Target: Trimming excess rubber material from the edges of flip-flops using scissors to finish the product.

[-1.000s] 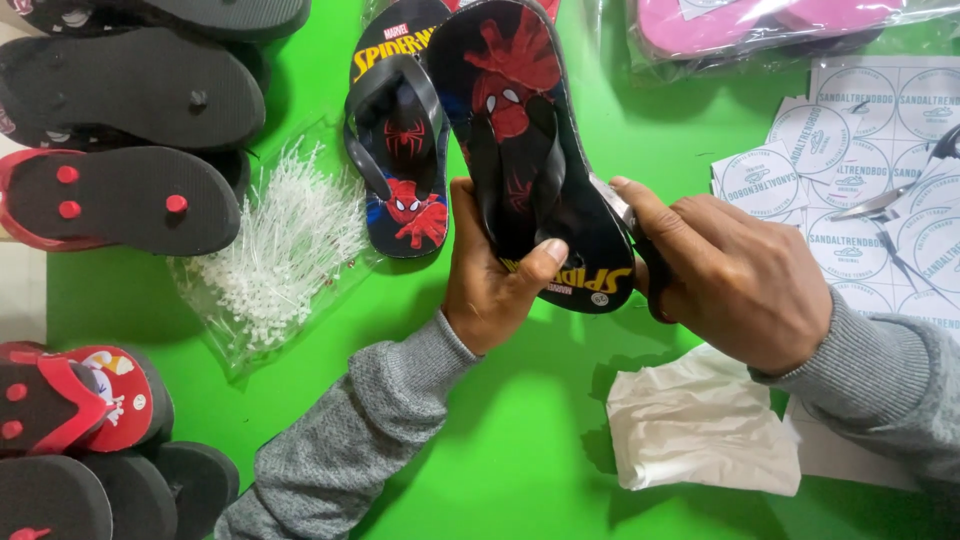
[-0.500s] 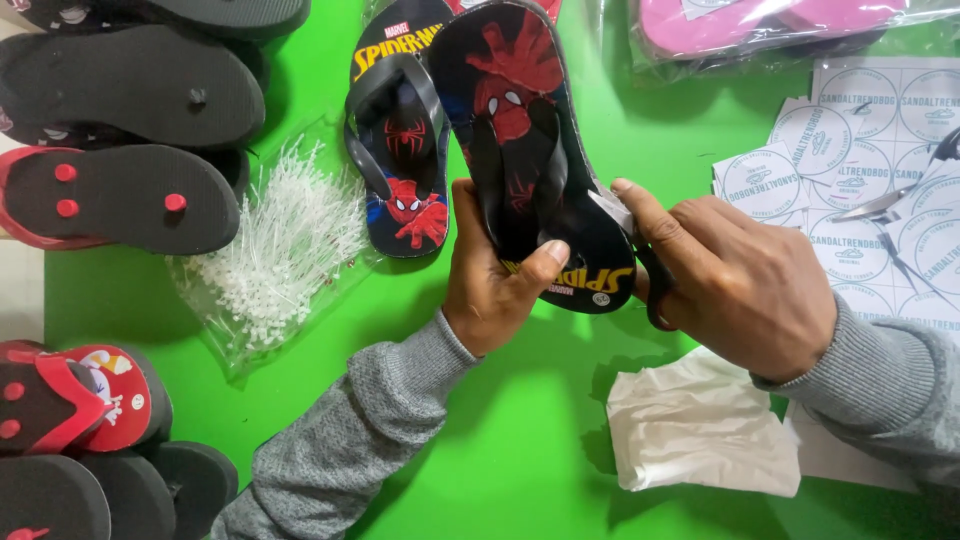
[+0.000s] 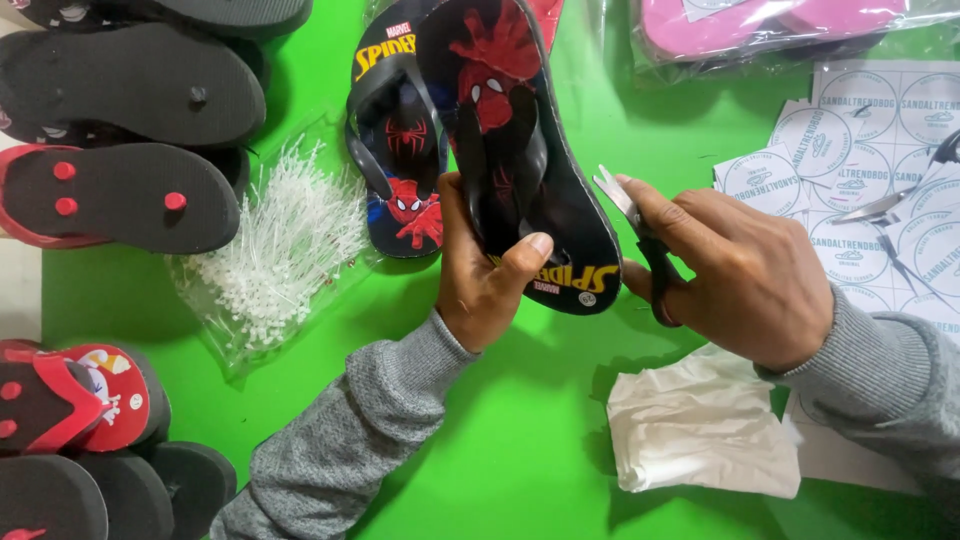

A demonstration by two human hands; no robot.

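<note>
A smooth, bright green worktop [image 3: 520,450] fills the frame from edge to edge; nothing of the room beyond it shows.

At centre, the left hand [image 3: 485,275] grips a black rubber flip-flop with a red printed figure on its footbed [image 3: 520,150], thumb pressed on the heel end, the sandal tilted with its toe toward the top of the frame. Just right of it, the right hand [image 3: 745,275] is closed around the dark handles of a pair of metal scissors [image 3: 635,235], whose pale blades point up-left and lie close beside the sandal's edge. Both arms wear grey knitted sleeves.

Lying flat behind the held sandal, at upper centre, is a matching black flip-flop with yellow lettering and a red-and-blue figure [image 3: 395,150]. To its left sits a clear plastic bag of thin white plastic fasteners [image 3: 275,250], bristly and tangled. Along the left edge are stacked black foam sandals turned sole-up, one with red edging and red strap plugs [image 3: 120,195]. In the upper right lies a pink sandal inside glossy clear wrapping [image 3: 770,25], and below it sheets of round white paper stickers [image 3: 860,140]. A crumpled white tissue-like packet [image 3: 700,425] rests at lower right.
</note>
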